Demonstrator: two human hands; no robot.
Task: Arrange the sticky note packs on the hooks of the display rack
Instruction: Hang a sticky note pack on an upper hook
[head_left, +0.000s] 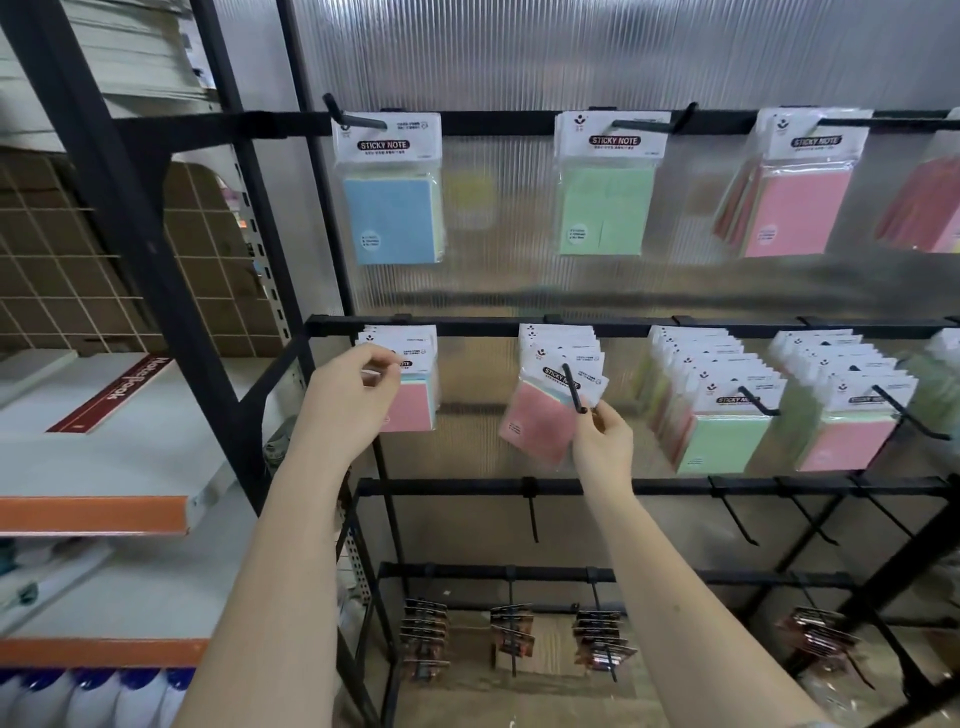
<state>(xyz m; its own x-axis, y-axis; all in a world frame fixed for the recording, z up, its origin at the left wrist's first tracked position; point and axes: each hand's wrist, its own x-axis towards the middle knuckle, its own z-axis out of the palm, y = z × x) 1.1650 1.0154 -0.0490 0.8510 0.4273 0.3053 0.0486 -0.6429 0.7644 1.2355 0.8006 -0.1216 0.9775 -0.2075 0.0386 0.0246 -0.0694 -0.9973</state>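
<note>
Left hand (358, 387) is up at the left end of the rack's middle bar (478, 327), fingers curled and pinching the white header card of the front pack (410, 402) in that first bunch, pink face showing. Can't honestly tell if that pack is fully seated on its hook, since the hand covers the tip.

Next hook (574, 389) over: the right hand (605, 441) pinches the lower right corner of a pink pack (540, 423) between thumb and fingertips. That pack hangs tilted, bottom swung left, its header at the hook's outer tip with more packs stacked behind it toward the bar.

The bit that matters, I reckon: the hook runs from the bar out toward the person, so the pack has to slide back along that line, away from the right hand, which is the closer one. It looks like it needs squaring up first.

Further right, two more hooks are loaded with green and pink packs. The top bar (498, 122) holds blue, green and pink ones.
</note>
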